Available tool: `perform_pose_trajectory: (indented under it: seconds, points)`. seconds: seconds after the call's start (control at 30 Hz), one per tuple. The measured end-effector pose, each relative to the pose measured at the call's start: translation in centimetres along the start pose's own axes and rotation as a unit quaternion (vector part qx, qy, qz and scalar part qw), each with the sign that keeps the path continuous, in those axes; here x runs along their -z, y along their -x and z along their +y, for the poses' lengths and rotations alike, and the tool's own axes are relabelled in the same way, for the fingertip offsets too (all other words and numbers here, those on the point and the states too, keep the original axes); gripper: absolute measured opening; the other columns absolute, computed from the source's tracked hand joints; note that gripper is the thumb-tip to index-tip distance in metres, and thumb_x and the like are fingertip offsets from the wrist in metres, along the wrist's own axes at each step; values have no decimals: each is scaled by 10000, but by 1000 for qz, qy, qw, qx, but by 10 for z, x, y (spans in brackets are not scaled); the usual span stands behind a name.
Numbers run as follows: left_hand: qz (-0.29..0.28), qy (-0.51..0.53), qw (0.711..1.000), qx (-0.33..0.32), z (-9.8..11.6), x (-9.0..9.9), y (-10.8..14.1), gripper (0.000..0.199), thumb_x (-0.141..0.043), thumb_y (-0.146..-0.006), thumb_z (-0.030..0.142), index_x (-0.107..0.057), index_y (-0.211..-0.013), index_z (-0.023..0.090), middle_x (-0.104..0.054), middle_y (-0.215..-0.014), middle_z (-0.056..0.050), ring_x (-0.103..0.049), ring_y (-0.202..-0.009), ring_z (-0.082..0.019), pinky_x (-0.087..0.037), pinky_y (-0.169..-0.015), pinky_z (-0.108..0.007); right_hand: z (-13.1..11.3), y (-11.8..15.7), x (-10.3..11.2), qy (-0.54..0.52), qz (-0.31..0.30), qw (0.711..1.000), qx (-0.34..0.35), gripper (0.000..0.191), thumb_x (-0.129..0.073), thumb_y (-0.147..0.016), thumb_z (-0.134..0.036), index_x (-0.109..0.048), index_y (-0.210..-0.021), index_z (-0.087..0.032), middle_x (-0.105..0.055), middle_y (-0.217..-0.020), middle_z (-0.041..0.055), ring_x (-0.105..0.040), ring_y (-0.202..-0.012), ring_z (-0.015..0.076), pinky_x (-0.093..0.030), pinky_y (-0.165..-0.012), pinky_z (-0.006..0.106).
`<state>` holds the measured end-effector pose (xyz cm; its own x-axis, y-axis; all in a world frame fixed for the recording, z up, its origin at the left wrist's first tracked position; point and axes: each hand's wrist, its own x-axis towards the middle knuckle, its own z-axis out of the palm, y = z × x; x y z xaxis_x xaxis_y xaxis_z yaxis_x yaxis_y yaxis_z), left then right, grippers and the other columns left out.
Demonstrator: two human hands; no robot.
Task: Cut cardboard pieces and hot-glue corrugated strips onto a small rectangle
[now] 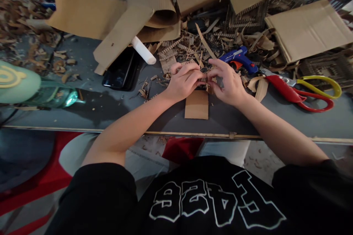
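Note:
My left hand (185, 80) and my right hand (226, 82) meet over the table, fingertips close together. Both are closed in a pinch on something small and dark between them, mostly hidden by the fingers; I cannot make out its kind. Just below the fingers lies a small rectangular piece of cardboard (196, 105), flat on the table. Close behind my right hand rests a blue glue gun (238, 58) with an orange trigger. Corrugated cardboard strips (176, 52) lie heaped behind my left hand.
Scissors (303, 90) with red and yellow handles lie at right. A black phone (121, 69), a white cylinder (143, 50) and rolled cardboard (150, 0) are at left. A green bottle (52, 93) lies far left. A cardboard sheet (310, 31) tops the back-right scraps.

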<state>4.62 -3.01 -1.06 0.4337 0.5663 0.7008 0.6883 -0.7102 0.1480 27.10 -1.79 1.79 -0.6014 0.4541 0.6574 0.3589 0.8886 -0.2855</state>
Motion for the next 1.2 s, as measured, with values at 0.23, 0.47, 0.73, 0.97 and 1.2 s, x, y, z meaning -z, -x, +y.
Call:
perform_pose_trajectory:
  seconds: [0.23, 0.47, 0.73, 0.97, 1.2]
  points:
    - [19, -1, 1000, -5, 0, 3, -3, 325, -455, -1032, 516, -640, -1113, 262, -760, -1072, -23, -680, -1168, -234, -402, -975, -408, -2, 2, -2, -3, 72, 997, -1, 487, -558, -986, -313, -374, -1437, -283, -699, -1136, 54, -710, -1056, 223, -602, -931, 463]
    - [1, 14, 1000, 4, 0, 1, -1, 342, -435, -1036, 528, -635, -1104, 259, -753, -1082, -35, -670, -1189, -246, -360, -1059, -445, -1, 2, 1, 23, 48, 999, -6, 446, -578, -974, -305, -418, -1386, -248, -724, -1092, 51, -711, -1062, 229, -601, -918, 446]
    - [25, -19, 999, -11, 2, 2, -2, 314, -448, -1039, 510, -640, -1117, 274, -764, -1062, -5, -673, -1156, -220, -355, -1018, -405, -5, -2, 5, -6, 46, 999, -26, 502, -632, -936, -305, -407, -1381, -251, -728, -1015, 30, -721, -945, 202, -603, -892, 403]
    - [-7, 0, 1000, -26, 3, -2, 2, 328, -465, -1024, 524, -659, -1122, 279, -751, -1074, -42, -665, -1172, -224, -373, -979, -386, 0, -7, 11, -71, 4, 997, -5, 438, -607, -939, -298, -398, -1321, -249, -684, -905, -7, -673, -776, 137, -598, -734, 292]
    - [-49, 17, 998, -19, 2, 1, -4, 416, -415, -1015, 566, -685, -1104, 263, -740, -1087, -84, -666, -1163, -241, -420, -998, -412, 0, -2, 4, -56, 11, 997, -50, 229, -571, -969, -338, -470, -1151, -241, -671, -923, 11, -665, -780, 135, -593, -714, 290]
